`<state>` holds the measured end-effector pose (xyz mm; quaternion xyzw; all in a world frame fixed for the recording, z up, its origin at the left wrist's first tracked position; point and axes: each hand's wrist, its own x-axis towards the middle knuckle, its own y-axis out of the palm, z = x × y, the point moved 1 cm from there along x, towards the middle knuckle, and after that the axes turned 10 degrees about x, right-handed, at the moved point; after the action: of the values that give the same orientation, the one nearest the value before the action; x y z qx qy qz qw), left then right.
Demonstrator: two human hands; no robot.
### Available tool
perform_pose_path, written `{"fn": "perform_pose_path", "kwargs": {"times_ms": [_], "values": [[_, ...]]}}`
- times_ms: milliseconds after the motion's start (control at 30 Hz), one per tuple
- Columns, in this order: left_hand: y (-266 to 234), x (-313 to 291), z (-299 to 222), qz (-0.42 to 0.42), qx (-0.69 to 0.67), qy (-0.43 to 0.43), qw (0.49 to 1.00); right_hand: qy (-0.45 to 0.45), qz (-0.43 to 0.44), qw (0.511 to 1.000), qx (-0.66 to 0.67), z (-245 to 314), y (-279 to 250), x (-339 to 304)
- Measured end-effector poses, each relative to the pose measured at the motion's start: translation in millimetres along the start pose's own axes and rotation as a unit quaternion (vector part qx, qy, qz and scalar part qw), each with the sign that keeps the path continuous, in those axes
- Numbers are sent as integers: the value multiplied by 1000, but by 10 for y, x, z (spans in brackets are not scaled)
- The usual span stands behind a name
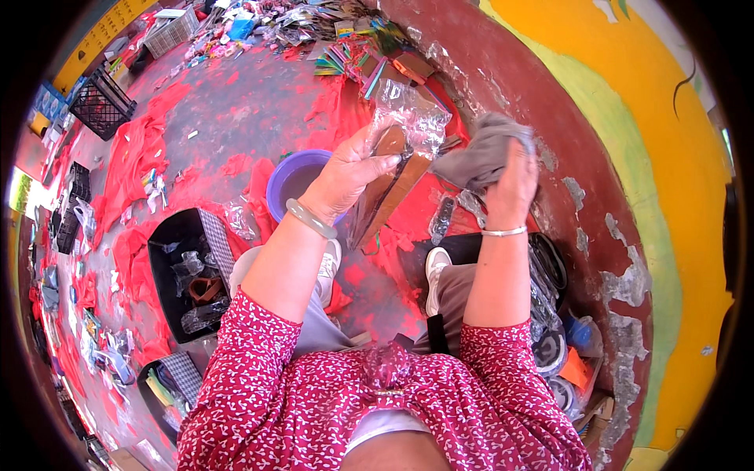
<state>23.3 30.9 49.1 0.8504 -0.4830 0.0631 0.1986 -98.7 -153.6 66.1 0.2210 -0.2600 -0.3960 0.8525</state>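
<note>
My left hand [345,171], with a pale bangle at its wrist, is closed on a brown item in clear plastic wrapping [404,118]. The crinkled plastic stands up above the fingers; what the item is, I cannot make out. A long brown piece [393,200] shows below that hand, and I cannot tell if it belongs to the item. My right hand [514,184], a silver bracelet at its wrist, grips a grey cloth [491,149] that is slightly blurred. The cloth is just right of the plastic, apart from it. Beyond my left wrist stands a purple basin [275,192].
At my left is a dark box [169,275] holding plastic-wrapped things and a brown coil. Wrapped items and round coils [550,345] lie by my right side, near the peeling wall [620,228]. Red cloth [141,165] covers parts of the floor. A black crate [102,106] stands far left.
</note>
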Motion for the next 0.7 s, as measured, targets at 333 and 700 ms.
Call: {"fn": "perform_pose_path", "kwargs": {"times_ms": [333,700], "values": [[209,-95,182,150,182,-34,971,-255,344,770,-473,-124,436,-366],[218,-124,83,156,195,33,968,176,113,968,-141,-447,66,-98]]}}
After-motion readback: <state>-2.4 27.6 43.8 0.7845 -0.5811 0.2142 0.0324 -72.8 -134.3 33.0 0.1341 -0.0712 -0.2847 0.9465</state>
